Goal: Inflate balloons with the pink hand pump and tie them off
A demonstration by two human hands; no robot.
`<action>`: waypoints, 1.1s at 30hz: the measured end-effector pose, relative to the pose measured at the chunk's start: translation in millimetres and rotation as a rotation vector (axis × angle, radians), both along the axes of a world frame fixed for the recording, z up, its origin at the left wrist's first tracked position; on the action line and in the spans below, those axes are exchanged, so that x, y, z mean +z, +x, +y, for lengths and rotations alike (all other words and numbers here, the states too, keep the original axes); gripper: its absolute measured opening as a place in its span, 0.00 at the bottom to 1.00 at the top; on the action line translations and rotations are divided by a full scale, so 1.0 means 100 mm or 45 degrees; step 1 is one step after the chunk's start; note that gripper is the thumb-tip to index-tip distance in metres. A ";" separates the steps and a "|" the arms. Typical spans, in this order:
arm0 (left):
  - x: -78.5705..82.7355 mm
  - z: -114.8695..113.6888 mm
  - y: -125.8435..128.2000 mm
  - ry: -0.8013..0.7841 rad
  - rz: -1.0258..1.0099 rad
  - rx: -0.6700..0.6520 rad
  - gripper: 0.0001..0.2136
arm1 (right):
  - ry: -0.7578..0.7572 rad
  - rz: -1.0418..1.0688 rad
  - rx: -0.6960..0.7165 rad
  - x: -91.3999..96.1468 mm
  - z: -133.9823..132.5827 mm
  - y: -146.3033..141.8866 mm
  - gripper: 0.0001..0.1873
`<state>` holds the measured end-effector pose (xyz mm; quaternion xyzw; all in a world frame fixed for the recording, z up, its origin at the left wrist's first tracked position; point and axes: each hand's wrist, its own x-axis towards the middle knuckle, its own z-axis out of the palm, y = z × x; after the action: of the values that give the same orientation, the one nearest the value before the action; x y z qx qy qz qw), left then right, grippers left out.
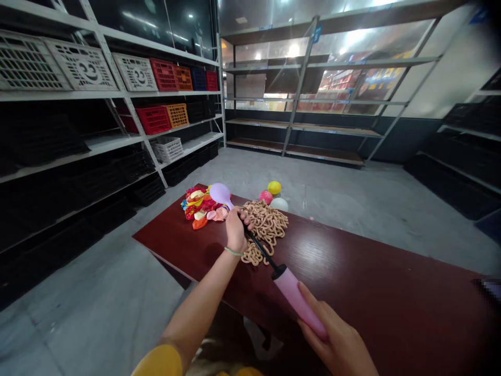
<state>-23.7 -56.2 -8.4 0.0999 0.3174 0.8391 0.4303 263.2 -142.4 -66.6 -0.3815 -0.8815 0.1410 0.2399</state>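
Note:
My right hand (332, 334) is wrapped round the pink barrel of a balloon pump (295, 295), whose black rod (262, 248) is drawn out toward my left hand. At the far end of the pump my left hand (237, 230) is closed, fingers round the black part and the neck of a partly inflated purple balloon (220, 193). Beneath and beside the left hand lies a heap of beige curled hooks (270, 224) on the dark red table (352, 271). A pile of limp colourful balloons (203, 206) lies at the table's far left corner.
Beyond the table's far edge, yellow (274, 187), pink (266, 197) and white (279, 204) inflated balloons lie on the grey floor. Shelving with plastic crates (164, 74) stands left; a metal rack (293, 125) stands behind. A blurred dark object (491, 289) is at the right edge.

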 end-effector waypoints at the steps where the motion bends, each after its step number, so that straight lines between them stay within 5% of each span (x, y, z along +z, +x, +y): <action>1: -0.03 -0.03 0.04 -0.005 0.002 -0.022 0.06 | -0.019 0.016 0.008 0.01 0.02 -0.07 0.34; 7: -0.15 -0.19 0.25 -0.031 0.004 -0.166 0.08 | -0.102 0.071 -0.018 0.05 0.14 -0.54 0.33; 12: -0.16 -0.22 0.18 -0.067 0.047 -0.170 0.08 | -0.131 0.098 0.047 0.04 0.09 -0.73 0.33; 24: 0.09 0.01 -0.39 -0.012 -0.010 -0.015 0.08 | -0.115 0.029 0.178 -0.03 -0.09 -0.01 0.32; 33: -0.19 -0.18 0.14 -0.075 0.003 -0.197 0.07 | -0.267 0.144 0.021 -0.04 -0.02 -0.48 0.31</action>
<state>-10.1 -74.0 -27.7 0.1123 0.3339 0.7936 0.4962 215.6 -144.1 -70.7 -0.3885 -0.8502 0.2557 0.2466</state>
